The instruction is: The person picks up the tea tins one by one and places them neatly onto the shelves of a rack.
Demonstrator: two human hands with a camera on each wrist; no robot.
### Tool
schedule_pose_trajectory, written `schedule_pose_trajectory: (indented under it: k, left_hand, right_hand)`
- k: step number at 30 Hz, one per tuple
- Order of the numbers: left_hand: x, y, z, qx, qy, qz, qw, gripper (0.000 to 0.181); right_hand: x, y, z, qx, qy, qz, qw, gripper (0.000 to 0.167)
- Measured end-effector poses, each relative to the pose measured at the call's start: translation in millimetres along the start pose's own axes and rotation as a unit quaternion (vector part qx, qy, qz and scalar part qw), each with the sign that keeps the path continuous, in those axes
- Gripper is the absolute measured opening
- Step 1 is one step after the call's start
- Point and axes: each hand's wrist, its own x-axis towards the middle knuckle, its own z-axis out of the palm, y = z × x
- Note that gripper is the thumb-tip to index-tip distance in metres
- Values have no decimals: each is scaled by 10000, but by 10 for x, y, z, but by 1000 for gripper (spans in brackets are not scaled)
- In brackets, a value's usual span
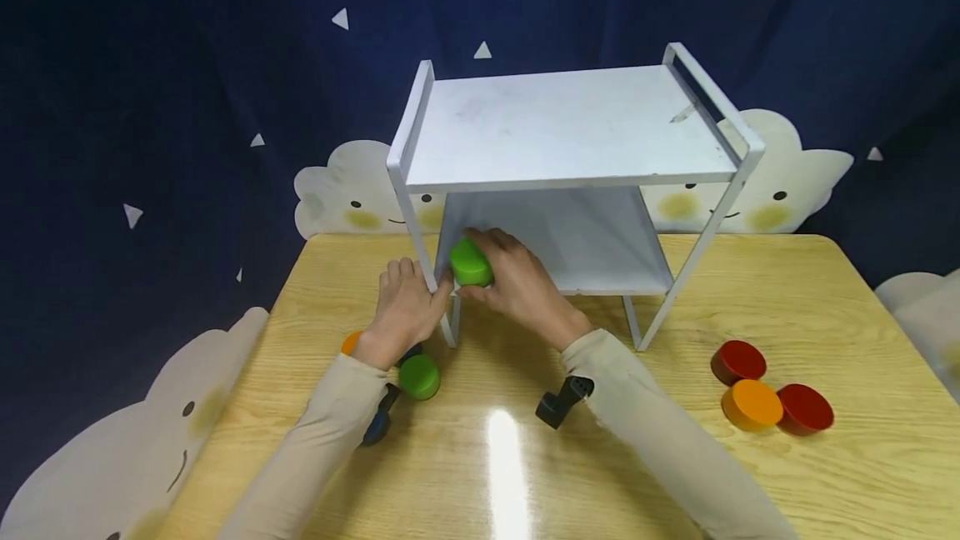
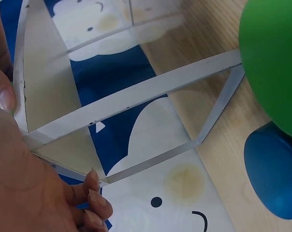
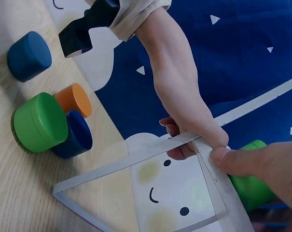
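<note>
A white two-tier shelf rack [image 1: 570, 127] stands on the wooden table. My right hand [image 1: 517, 277] holds a green round block [image 1: 470, 263] at the left end of the lower tier [image 1: 562, 232], fingers behind it and thumb in front. In the right wrist view, that green block [image 3: 256, 186] is partly hidden behind the right thumb and the tier's edge. My left hand [image 1: 405, 302] grips the rack's front left post, near the lower tier's corner. Its fingers [image 3: 182, 151] curl behind the post in the right wrist view.
Left of the rack, near my left forearm, stand a green block [image 3: 42, 123], an orange block [image 3: 74, 100] and two blue blocks [image 3: 30, 56]. On the right lie two red blocks [image 1: 738, 362] and an orange block [image 1: 753, 405]. A dark blue curtain [image 1: 525, 7] hangs behind.
</note>
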Motion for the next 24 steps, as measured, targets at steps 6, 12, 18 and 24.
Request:
schedule_pose_trajectory:
  k: [6,12,18,24]
  left_hand:
    - [3,2,-3,-30,-3,-27,10000,43]
    - [2,6,15,-182,-4,-62,9998,42]
    - [19,14,17,-153,-118,-111,9998,45]
    - [9,5,-1,-123,-245,-198,9994,48]
  right_hand:
    - [-26,1,-31,-130,-3,127,9998,83]
    - [-109,20,-91,-174,40,153,9997,85]
    - [-376,83,-260,-234,648,234,9973,90]
    - [-712,139,-387,-736,1238,379,9889,81]
